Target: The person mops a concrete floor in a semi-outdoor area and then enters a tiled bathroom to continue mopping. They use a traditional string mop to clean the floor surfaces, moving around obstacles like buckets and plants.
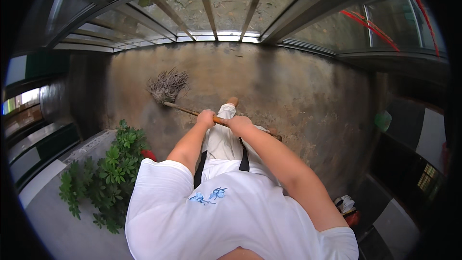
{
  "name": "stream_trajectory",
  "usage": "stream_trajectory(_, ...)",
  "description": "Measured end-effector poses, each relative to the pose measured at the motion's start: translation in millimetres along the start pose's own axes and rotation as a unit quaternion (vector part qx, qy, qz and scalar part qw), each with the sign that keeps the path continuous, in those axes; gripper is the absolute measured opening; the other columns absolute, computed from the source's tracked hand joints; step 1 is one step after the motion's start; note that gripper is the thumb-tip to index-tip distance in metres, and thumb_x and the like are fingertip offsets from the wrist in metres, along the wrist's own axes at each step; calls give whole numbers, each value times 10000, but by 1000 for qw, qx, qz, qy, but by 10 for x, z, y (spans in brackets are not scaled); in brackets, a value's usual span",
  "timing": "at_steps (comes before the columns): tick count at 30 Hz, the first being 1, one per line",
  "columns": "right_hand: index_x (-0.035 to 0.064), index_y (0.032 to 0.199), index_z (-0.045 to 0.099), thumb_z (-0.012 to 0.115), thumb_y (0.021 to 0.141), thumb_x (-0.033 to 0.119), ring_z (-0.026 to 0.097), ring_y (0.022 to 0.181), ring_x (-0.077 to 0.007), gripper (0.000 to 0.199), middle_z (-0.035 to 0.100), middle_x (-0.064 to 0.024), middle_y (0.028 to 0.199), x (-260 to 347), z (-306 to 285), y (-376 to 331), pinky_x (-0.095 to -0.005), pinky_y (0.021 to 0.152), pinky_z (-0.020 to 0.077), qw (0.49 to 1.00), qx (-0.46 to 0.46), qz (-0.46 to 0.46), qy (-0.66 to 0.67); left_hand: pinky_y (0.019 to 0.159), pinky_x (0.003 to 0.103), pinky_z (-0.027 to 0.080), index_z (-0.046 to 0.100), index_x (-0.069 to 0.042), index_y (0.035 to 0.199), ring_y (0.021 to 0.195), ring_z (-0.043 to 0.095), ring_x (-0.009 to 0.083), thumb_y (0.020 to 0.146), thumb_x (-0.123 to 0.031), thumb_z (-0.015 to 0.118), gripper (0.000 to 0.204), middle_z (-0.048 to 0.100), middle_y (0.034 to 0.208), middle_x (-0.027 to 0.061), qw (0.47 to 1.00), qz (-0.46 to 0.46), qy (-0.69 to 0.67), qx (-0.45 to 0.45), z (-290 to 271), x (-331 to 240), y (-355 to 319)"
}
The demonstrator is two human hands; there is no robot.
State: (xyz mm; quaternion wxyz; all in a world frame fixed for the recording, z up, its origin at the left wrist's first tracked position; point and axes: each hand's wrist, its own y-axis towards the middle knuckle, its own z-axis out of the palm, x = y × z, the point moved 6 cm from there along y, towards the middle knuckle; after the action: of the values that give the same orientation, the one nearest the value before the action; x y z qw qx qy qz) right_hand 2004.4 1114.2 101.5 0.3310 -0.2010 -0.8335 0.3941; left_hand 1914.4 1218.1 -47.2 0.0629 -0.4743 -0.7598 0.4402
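A mop (182, 109) with a wooden handle slants across in front of my body. Its grey, stringy head (168, 85) rests on the floor ahead and to the left. My left hand (207, 117) is wrapped round the handle on the side closer to the mop head. Further up, my right hand (238, 124) grips the same handle, a short gap away. The handle's upper end shows past my right hand, beside my leg.
Brown, stained floor (308, 91) spreads around me. Barred glass doors (207, 12) stand along the far side. A leafy green plant (115, 163) grows at the left by a grey ledge (45, 202). Red ribbons (370, 28) hang far right; a green object (383, 121) lies below them.
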Motion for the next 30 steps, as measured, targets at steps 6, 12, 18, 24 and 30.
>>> stream_trajectory(6,433,1211,466,434,868,159,637,839,-236,441,634,-63,902,-714,239,-382,-362,653,498,998,-28,58,-19,794,381,473,644,-135,850,935,558,285,617,-162,689,238,605,947,87,998,52,-12,-15,234,-813,187)
stream_trajectory(12,422,1163,511,444,888,236,635,867,-236,338,636,-50,956,-1609,522,-1269,-349,680,498,987,-68,140,51,762,398,473,639,-103,810,867,577,310,603,-176,714,232,616,893,120,987,158,27,-30,616,-1984,413)
stream_trajectory(18,421,1163,510,446,887,259,626,910,-234,326,631,-42,996,-2578,1102,-2187,-344,713,494,956,-106,234,138,747,400,464,652,-101,815,858,568,310,621,-257,725,259,608,887,133,960,254,114,9,1220,-3381,617)
stream_trajectory(24,345,1160,541,446,898,247,624,921,-230,295,628,-50,1025,-3304,2168,-3527,-327,725,496,879,-148,341,299,740,400,461,660,-109,809,862,565,310,630,-275,704,248,605,880,132,907,364,201,69,2161,-4992,220)
stream_trajectory(30,351,1239,476,354,938,319,619,803,-292,326,626,-116,911,-3332,3053,-4315,-388,690,483,758,-182,400,482,806,359,468,661,-156,880,986,534,278,718,-145,589,178,587,966,89,832,435,308,153,2965,-5841,-254)
